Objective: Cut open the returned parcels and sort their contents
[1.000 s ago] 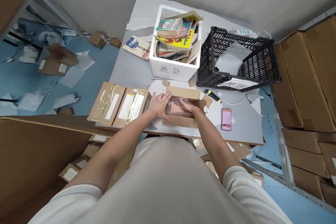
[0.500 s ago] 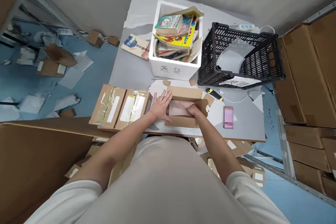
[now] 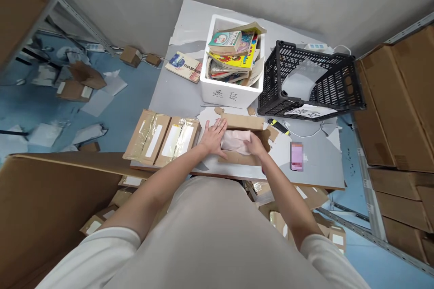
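The left hand [image 3: 214, 138] lay open, fingers spread, against one end of an open brown cardboard box [image 3: 240, 158] as the right hand [image 3: 256, 145] gripped a crumpled, pale-pink wrapped bundle [image 3: 234, 140] inside.

"退货" handwritten on white foam box [image 3: 226, 99], marks on black crate's [image 3: 282, 97] paper sign [image 3: 310, 111] unclear

Desk [image 3: 322, 174]: book [image 3: 183, 67], left edge; foam box [image 3: 233, 98], towards rear edge; crate [image 3: 283, 95], right edge; two taped boxes [image 3: 149, 144], front left corner; open carton [image 3: 244, 122], front edge; phone [image 3: 296, 157], towards front right corner.
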A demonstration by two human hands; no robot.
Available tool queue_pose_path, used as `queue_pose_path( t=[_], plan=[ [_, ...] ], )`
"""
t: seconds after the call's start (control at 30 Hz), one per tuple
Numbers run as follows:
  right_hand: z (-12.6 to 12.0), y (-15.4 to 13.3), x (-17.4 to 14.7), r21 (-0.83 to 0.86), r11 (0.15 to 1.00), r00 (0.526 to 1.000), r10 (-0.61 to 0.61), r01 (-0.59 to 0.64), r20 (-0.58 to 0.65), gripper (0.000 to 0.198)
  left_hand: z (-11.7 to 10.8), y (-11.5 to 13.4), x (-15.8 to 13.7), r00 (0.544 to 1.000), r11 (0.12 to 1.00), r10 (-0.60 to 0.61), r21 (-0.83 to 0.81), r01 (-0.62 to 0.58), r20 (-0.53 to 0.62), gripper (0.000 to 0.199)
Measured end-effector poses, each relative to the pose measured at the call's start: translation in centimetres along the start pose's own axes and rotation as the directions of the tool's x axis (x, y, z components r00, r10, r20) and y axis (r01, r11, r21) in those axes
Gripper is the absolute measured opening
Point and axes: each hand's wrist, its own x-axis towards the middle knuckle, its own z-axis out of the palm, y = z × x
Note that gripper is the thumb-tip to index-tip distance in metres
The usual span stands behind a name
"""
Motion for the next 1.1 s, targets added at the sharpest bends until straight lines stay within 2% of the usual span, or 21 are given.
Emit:
queue_pose_path(
  t=[0.07,0.2,0.27,0.33,0.37,0.4,0.47,0.53,0.63,0.7,0.73,0.77,0.83,0.9,0.93,0.97,1.0,1.07,1.1],
  plan=[
    [-2.4,0.2,-2.4,0.045,0.993,0.989,-0.106,0.111,-0.105,0.04,-0.3,-0.2,0.2,1.0,0.999,0.021,-0.04,-0.022,-0.022,0.129],
    [-7.8,0.4,-7.4,0.107,0.925,0.892,-0.313,0.364,-0.326,0.036,-1.8,-0.3,-0.7,0.985,0.961,0.104,-0.24,-0.134,-0.136,0.135],
    [-9.8,-0.2,-9.1,0.073,0.905,0.862,-0.37,0.418,-0.347,0.033,-3.2,0.3,-1.8,0.953,0.882,0.1,-0.418,-0.218,-0.286,0.133],
    [-10.8,-1.4,-10.1,0.03,0.889,0.847,-0.425,0.457,-0.319,0.029,-4.9,1.6,-3.1,0.891,0.754,0.021,-0.578,-0.312,-0.453,0.125],
    [-11.0,-2.2,-10.2,0.02,0.876,0.843,-0.456,0.481,-0.286,0.028,-5.8,2.4,-3.7,0.865,0.69,-0.028,-0.636,-0.345,-0.5,0.119],
    [-11.1,-3.1,-10.2,0.024,0.858,0.836,-0.492,0.512,-0.244,0.028,-6.6,3.4,-4.1,0.862,0.637,-0.055,-0.683,-0.359,-0.504,0.113],
    [-10.9,-4.8,-9.7,0.08,0.817,0.813,-0.551,0.572,-0.186,0.032,-7.8,5.2,-4.6,0.915,0.544,-0.064,-0.783,-0.302,-0.398,0.095],
    [-10.5,-6.0,-9.1,0.19,0.776,0.795,-0.559,0.602,-0.236,0.043,-8.1,6.3,-4.8,0.958,0.405,-0.114,-0.893,-0.196,-0.262,0.072],
    [-9.7,-6.1,-8.7,0.363,0.689,0.756,-0.424,0.627,-0.499,0.049,-7.3,6.4,-4.9,0.953,0.08,-0.276,-0.992,-0.102,-0.12,0.054],
    [-8.7,-5.4,-9.3,0.386,0.664,0.68,-0.255,0.64,-0.688,0.04,-6.5,5.7,-5.1,0.934,-0.111,-0.356,-0.99,-0.087,-0.042,0.052],
    [-8.1,-5.0,-10.0,0.366,0.682,0.637,-0.191,0.634,-0.746,0.036,-6.1,5.3,-5.2,0.925,-0.181,-0.38,-0.98,-0.081,-0.006,0.052],
    [-7.4,-4.8,-10.9,0.321,0.718,0.601,-0.167,0.618,-0.782,0.032,-5.8,5.0,-5.4,0.917,-0.232,-0.399,-0.97,-0.077,0.023,0.053],
    [-5.9,-4.6,-13.2,0.163,0.795,0.542,-0.233,0.584,-0.808,0.024,-5.3,4.5,-5.5,0.899,-0.264,-0.435,-0.961,-0.077,0.048,0.056],
    [-4.8,-5.1,-15.5,-0.012,0.825,0.47,-0.333,0.564,-0.818,0.019,-5.0,4.5,-5.6,0.884,-0.222,-0.466,-0.972,-0.077,0.037,0.056],
    [-4.4,-5.4,-16.2,-0.046,0.831,0.463,-0.353,0.554,-0.813,0.02,-4.9,4.6,-5.7,0.879,-0.192,-0.476,-0.978,-0.075,0.026,0.056],
    [-4.0,-5.8,-16.7,-0.039,0.842,0.49,-0.35,0.539,-0.798,0.024,-4.8,4.8,-5.8,0.878,-0.166,-0.479,-0.984,-0.071,0.018,0.056],
    [-3.8,-6.1,-16.7,0.001,0.857,0.556,-0.334,0.516,-0.761,0.028,-4.7,5.0,-5.9,0.879,-0.149,-0.477,-0.987,-0.065,0.014,0.055],
    [-3.0,-6.4,-15.5,0.127,0.883,0.741,-0.292,0.451,-0.605,0.035,-4.6,5.3,-6.2,0.889,-0.132,-0.457,-0.99,-0.049,0.017,0.055],
    [-2.6,-6.5,-14.5,0.203,0.882,0.816,-0.275,0.425,-0.509,0.036,-4.6,5.4,-6.4,0.896,-0.116,-0.444,-0.992,-0.043,0.013,0.056]
  ],
)
